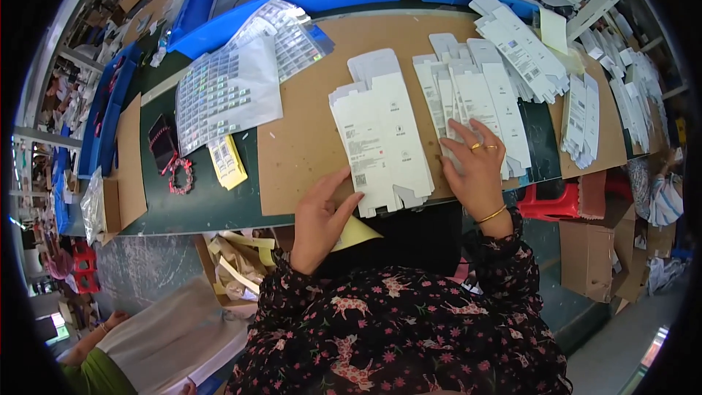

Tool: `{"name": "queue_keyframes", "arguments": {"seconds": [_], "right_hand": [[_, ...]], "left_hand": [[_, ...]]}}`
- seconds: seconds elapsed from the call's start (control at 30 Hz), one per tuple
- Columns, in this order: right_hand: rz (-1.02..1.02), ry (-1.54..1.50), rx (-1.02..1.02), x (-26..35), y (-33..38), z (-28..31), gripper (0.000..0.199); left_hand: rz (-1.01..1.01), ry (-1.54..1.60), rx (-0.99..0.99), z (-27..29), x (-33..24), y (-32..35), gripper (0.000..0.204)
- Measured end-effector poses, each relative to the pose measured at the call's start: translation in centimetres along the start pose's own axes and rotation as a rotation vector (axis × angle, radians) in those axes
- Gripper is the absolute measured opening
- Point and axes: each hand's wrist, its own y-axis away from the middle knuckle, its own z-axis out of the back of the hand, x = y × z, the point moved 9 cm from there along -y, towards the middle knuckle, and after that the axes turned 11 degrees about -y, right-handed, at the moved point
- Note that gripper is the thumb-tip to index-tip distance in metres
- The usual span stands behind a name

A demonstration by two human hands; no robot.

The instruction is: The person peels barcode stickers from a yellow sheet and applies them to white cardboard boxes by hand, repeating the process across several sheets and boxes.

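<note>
A stack of flat white folded cartons (384, 132) with small print lies on the brown cardboard sheet before me. At its lower left corner is my left hand (318, 212), thumb and fingers apart and touching the edge, gripping nothing that I can see. My right hand (475, 168) rests with spread fingers on the lower end of a second, fanned pile of flat white cartons (468, 88). A gold ring and bangle show on that hand. More flat cartons (523, 47) lie behind this pile, farther right.
Sticker sheets (219, 99), a yellow label pad (227, 163), a dark phone (162, 143) and a beaded bracelet (180, 177) lie to the left. A blue tray (292, 1) stands at the back. A red stool (548, 205) is at right; another person's arm (95, 336) shows lower left.
</note>
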Motion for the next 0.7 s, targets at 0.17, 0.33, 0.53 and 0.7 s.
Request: {"name": "queue_keyframes", "arguments": {"seconds": [0.17, 0.33, 0.53, 0.7], "right_hand": [[-0.095, -0.262, -0.063, 1.4, 0.6, -0.3, 0.024], [-0.228, -0.381, 0.058, 2.7, 1.4, -1.9, 0.026], [-0.212, -0.401, 0.057, 3.9, 2.0, -2.3, 0.025], [-0.114, -0.407, 0.008, 4.6, 1.4, -1.0, 0.025]], "left_hand": [[-0.023, 0.01, -0.054, 0.5, 0.5, 0.1, 0.037], [-0.041, -0.003, -0.057, 0.3, 0.5, 0.3, 0.026], [-0.059, -0.086, -0.088, 0.9, -0.2, 0.5, 0.02], [-0.116, -0.092, -0.091, 2.9, -0.3, 0.4, 0.022]]}}
